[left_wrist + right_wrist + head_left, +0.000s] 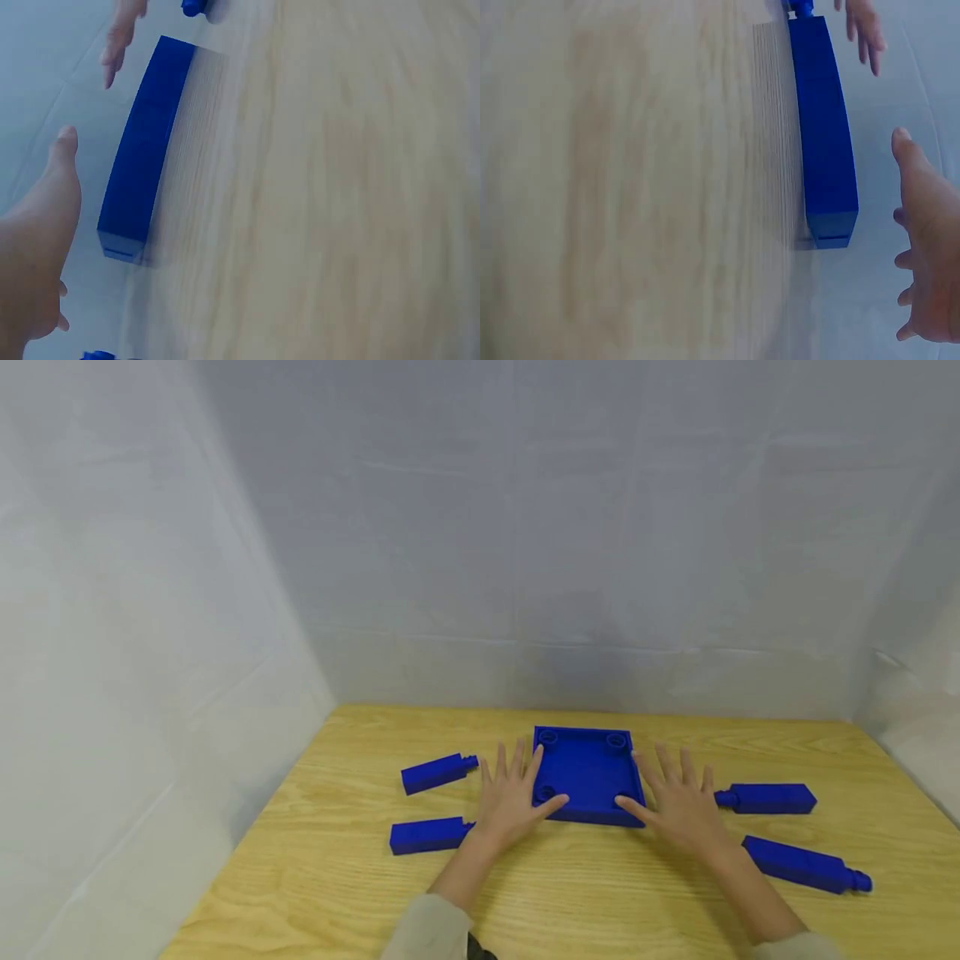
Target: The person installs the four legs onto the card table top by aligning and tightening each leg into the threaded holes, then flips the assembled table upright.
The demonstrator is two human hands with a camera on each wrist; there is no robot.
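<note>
The blue square tray, shallow, with round sockets in its corners, lay at the table's centre. The left hand at nine o'clock and the right hand at three o'clock flanked it, fingers spread flat.

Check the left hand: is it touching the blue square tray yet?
Cannot tell. In the head view the left hand overlaps the blue square tray at its left edge, thumb over the near corner, but the left wrist view seems to show a gap between them.
</note>
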